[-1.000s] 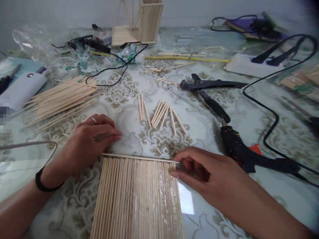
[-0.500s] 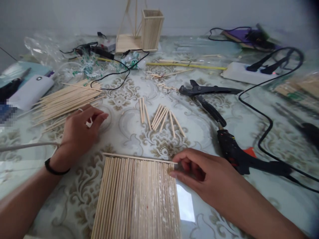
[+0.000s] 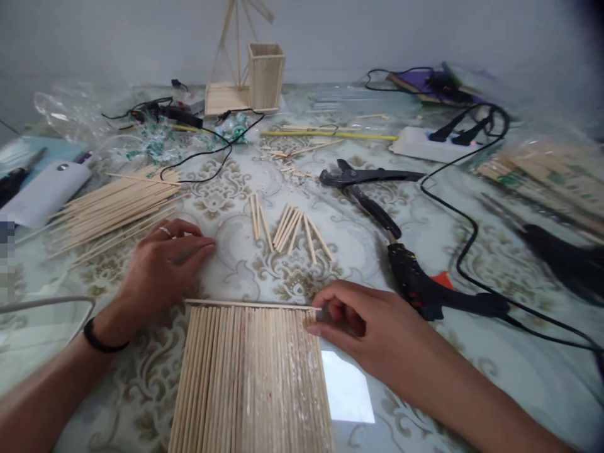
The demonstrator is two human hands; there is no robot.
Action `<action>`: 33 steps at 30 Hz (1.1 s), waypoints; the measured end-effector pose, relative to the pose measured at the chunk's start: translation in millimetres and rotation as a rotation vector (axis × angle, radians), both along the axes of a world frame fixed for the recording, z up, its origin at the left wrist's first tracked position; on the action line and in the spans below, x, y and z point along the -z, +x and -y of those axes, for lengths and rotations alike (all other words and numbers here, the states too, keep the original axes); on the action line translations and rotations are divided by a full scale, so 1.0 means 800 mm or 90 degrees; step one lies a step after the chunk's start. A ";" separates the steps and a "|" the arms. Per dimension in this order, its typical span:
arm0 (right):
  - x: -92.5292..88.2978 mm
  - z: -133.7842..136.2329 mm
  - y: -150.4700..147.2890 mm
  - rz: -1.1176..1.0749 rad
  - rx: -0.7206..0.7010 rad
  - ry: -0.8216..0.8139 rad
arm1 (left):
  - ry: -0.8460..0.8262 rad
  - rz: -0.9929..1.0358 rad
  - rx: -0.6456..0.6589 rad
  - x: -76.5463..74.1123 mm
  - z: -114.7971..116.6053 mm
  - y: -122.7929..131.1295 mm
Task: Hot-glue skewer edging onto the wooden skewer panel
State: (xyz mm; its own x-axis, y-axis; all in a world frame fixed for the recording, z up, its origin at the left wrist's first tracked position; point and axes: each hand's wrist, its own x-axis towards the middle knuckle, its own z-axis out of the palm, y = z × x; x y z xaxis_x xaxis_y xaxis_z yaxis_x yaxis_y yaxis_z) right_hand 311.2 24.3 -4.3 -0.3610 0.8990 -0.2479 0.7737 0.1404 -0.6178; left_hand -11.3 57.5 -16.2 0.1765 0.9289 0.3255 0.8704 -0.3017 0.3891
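A panel of wooden sticks point(image 3: 255, 377) laid side by side extends past the bottom of the view, its right part shiny with what looks like dried glue. Along its far edge lies a thin wooden stick point(image 3: 250, 305) set crosswise. My right hand point(image 3: 363, 318) pinches that stick's right end at the panel's corner, thumb by the panel. My left hand point(image 3: 163, 264) hovers beyond the panel's far left corner, thumb and fingertips brought together with nothing visible between them. Several short cut sticks point(image 3: 287, 229) lie on the patterned tabletop point(image 3: 236, 277) beyond the panel.
A pile of long sticks point(image 3: 117, 204) lies left, near a white power bank point(image 3: 51, 192). Pliers point(image 3: 368, 182) and a black glue gun point(image 3: 425, 283) lie right, with a cord running to a white power strip point(image 3: 434, 146). A stick-built box point(image 3: 267, 78) stands at the back.
My left hand has moved right, towards the panel, and its fingertips have come together. My right hand keeps its pinch on the stick. The whole view has shifted slightly.
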 end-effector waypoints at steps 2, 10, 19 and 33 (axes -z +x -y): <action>-0.002 0.000 -0.001 -0.009 0.001 -0.003 | -0.005 -0.001 0.014 -0.004 0.001 0.001; -0.004 -0.001 -0.001 -0.013 0.017 -0.012 | -0.111 0.011 0.201 -0.024 0.034 0.010; 0.009 0.003 0.002 0.005 0.037 -0.003 | -0.238 -0.160 0.193 -0.029 0.046 0.010; 0.011 0.005 0.003 -0.013 0.048 -0.020 | -0.298 -0.255 0.117 -0.042 0.051 -0.005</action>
State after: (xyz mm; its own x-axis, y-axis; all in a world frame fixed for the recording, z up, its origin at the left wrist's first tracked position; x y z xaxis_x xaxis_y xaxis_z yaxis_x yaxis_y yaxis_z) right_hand 313.9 20.3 -13.3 -0.2978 0.9156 -0.2701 0.7685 0.0622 -0.6368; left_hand -15.3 16.3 17.4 0.3705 0.8996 -0.2310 0.9257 -0.3372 0.1716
